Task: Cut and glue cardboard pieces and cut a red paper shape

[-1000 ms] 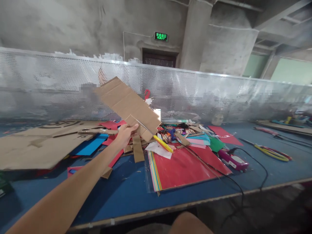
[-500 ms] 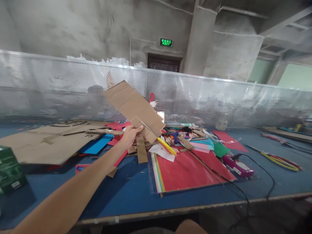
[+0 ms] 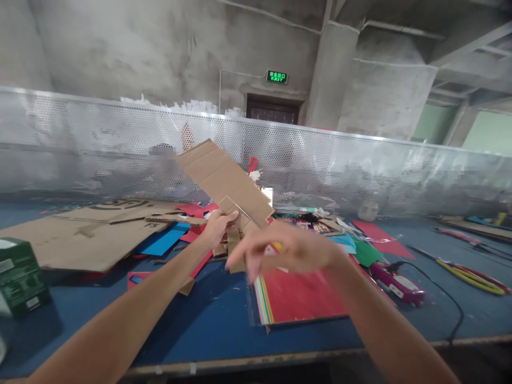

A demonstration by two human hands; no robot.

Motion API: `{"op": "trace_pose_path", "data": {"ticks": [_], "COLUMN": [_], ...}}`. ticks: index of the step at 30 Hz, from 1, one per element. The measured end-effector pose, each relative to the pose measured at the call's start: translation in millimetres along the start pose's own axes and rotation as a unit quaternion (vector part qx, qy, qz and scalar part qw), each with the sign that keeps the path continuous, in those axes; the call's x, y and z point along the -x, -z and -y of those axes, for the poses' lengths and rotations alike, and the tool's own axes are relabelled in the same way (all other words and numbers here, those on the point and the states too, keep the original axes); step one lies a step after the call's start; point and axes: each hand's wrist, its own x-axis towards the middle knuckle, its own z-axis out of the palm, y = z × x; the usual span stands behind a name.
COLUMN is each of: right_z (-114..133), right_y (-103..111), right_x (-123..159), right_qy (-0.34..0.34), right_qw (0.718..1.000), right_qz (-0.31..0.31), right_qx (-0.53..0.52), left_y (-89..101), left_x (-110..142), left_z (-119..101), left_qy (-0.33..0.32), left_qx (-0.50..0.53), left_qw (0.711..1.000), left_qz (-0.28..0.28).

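- At far left, a green box [image 3: 24, 277] sits on the blue tabletop [image 3: 176, 336].
- Beside it, a large flat cardboard sheet [image 3: 80, 242] lies with a blue sheet [image 3: 164, 240] near its right edge.
- The left hand [image 3: 218, 228] pinches the lower edge of a cardboard piece [image 3: 224, 178], thumb on its face; the piece is held up, tilted, above the clutter.
- A thin metal blade [image 3: 245, 214] shows against that piece, close to the thumb.
- The right hand [image 3: 294, 248] is blurred, over a pack of red paper [image 3: 306, 298]; whether its fingers grip anything, I cannot tell.
- Farther right, a purple device [image 3: 400, 285], then yellow-and-red-handled pliers [image 3: 472, 277].
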Motion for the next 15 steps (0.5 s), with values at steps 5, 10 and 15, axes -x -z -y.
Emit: {"op": "trace_pose_path", "data": {"ticks": [5, 10, 15], "right_z": [-68, -118, -127], "right_y": [42, 25, 11], "right_x": [40, 60, 59], "right_qy": [-0.222, -0.313, -0.332], "right_qw": [0.96, 0.95, 0.941], "right_qz": [-0.144, -0.005, -0.014], "right_qx": [0.094, 0.018, 0.06], "left_y": [-1.6, 0.2, 0.9], "left_x": [1, 1, 0], "left_z": [-1, 0, 1], "left_qy": [0.016, 0.015, 0.009], "left_qx": [0.014, 0.017, 0.012], "left_qw": [1.0, 0.999, 1.0], "left_qz": [-0.021, -0.027, -0.012]}}
